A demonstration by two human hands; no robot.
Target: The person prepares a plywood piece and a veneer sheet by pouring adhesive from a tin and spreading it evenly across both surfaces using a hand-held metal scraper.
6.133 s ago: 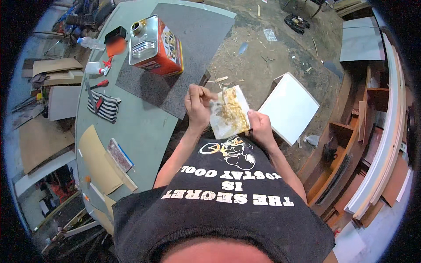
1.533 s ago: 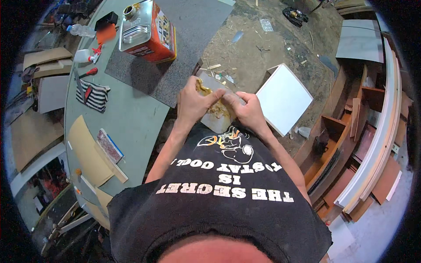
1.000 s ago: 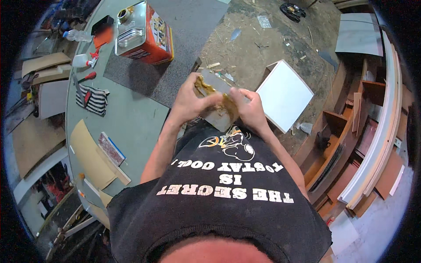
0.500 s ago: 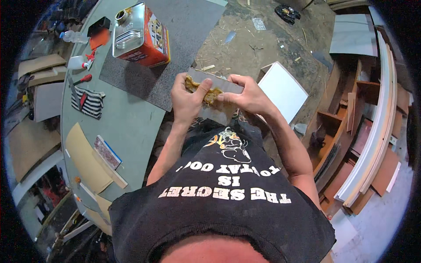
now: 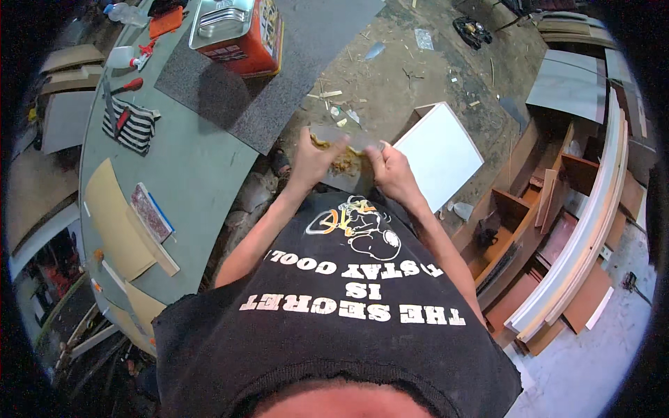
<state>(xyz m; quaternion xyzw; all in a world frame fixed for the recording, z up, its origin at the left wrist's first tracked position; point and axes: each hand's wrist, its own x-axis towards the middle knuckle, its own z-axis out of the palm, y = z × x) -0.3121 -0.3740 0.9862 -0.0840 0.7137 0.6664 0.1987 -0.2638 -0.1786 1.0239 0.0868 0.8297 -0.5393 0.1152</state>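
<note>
In front of my shirt I hold a thin greyish sheet [image 5: 341, 182] with yellow-brown, glue-like residue smeared on it. My left hand [image 5: 313, 159] is closed on its left edge, thumb across the front face. My right hand [image 5: 397, 175] pinches the right edge; its fingers behind the sheet are hidden. To the left, beyond my hands, a rectangular red metal can [image 5: 244, 52] with a silver top stands on a dark speckled sheet [image 5: 209, 101] on the green table [image 5: 198, 167].
A striped cloth pouch [image 5: 132, 127], a red-handled tool [image 5: 131, 86], a white bottle [image 5: 121, 57] and tan board pieces [image 5: 115, 216] lie on the table. A white-faced box [image 5: 442, 157] stands on the littered floor. Wooden shelving [image 5: 519, 198] and long strips [image 5: 585, 258] fill the right.
Both hands and the sheet sit slightly lower in the picture and look more drawn together. The view has shifted, so the can's top is partly cut off.
</note>
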